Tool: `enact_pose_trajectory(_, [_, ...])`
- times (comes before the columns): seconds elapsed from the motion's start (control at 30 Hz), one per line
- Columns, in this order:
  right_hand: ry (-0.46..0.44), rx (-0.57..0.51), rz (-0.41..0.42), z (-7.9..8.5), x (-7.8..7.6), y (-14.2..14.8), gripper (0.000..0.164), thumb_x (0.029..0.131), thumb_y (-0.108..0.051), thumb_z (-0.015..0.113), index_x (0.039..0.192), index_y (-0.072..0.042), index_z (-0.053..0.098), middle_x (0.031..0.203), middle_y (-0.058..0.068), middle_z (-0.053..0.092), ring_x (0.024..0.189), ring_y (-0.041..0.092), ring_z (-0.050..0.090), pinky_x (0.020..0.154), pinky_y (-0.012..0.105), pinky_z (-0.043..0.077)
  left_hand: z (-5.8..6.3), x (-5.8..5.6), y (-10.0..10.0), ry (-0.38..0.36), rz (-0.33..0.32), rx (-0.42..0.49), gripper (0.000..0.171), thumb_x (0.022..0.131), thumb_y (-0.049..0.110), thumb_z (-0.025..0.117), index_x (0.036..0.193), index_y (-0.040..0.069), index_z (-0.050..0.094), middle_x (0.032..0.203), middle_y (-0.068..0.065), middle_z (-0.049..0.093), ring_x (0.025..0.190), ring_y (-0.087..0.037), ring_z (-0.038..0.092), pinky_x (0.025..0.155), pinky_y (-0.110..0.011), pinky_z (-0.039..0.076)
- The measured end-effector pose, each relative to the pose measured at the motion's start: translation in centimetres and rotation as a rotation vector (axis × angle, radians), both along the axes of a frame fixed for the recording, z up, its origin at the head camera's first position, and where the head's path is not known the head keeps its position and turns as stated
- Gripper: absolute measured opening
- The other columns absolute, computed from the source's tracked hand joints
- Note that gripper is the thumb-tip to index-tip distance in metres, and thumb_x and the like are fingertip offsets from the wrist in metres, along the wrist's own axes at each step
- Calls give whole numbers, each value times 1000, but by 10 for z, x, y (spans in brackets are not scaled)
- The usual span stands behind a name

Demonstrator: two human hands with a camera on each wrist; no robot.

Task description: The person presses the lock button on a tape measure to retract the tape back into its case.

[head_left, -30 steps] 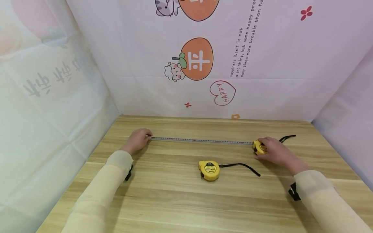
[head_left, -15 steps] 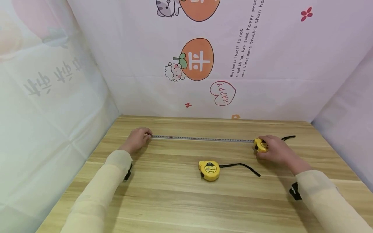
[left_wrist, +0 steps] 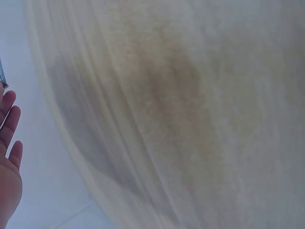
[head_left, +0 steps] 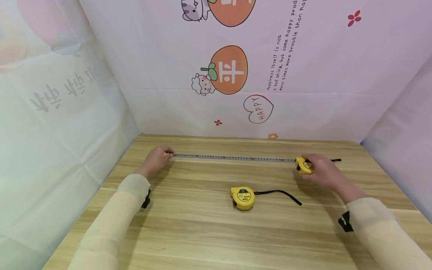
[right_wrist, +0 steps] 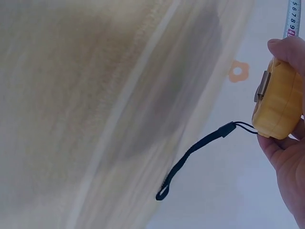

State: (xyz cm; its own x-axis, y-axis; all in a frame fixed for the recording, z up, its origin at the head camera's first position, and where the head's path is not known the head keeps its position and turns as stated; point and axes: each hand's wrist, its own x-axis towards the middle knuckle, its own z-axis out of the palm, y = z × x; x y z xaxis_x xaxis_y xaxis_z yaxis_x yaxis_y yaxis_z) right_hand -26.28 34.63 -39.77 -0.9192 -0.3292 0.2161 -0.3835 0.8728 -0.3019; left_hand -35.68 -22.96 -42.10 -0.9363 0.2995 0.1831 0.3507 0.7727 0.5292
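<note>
My left hand (head_left: 157,160) pinches the free end of a pulled-out measuring blade (head_left: 233,158) near the back left of the table. The blade, marked with black and red figures, runs straight across to a yellow tape measure (head_left: 305,165). My right hand (head_left: 322,171) grips that case, thumb and fingers around its sides. In the right wrist view, the case (right_wrist: 279,100) shows a metal clip and a hanging black wrist strap (right_wrist: 190,151). At the left wrist view's edge, the left hand's fingers (left_wrist: 9,124) meet the blade's tip.
A second yellow tape measure (head_left: 243,198) lies on the wooden table (head_left: 209,232), its black strap (head_left: 280,191) stretched to the right. A printed white cloth (head_left: 303,112) rises behind the table's back edge, with more cloth along both sides.
Both hands have risen slightly in the head view, lifting the stretched blade and its case. The right hand has shifted a little to the right. The second tape measure stays put.
</note>
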Motion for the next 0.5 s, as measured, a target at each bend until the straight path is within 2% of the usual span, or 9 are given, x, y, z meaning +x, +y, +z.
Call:
enact_pose_trajectory(0.2, [60,-14,11,9,3,1,68,76,-9,80,130,16,48,120,36,54,101,45,55,80,57,47,6,1,-2,51,-19,32,20,100,10,56,115,-1,64,112,-17,64,110,-36,56,95,-53,42])
enact_pose_trajectory(0.5, [43,-50,-2,22,5,2,70,78,-13,82,133,13,47,122,33,54,97,39,57,76,52,48,18,7,-3,33,-4,103,23,101,13,55,118,0,64,113,-15,62,112,-34,54,96,-53,41])
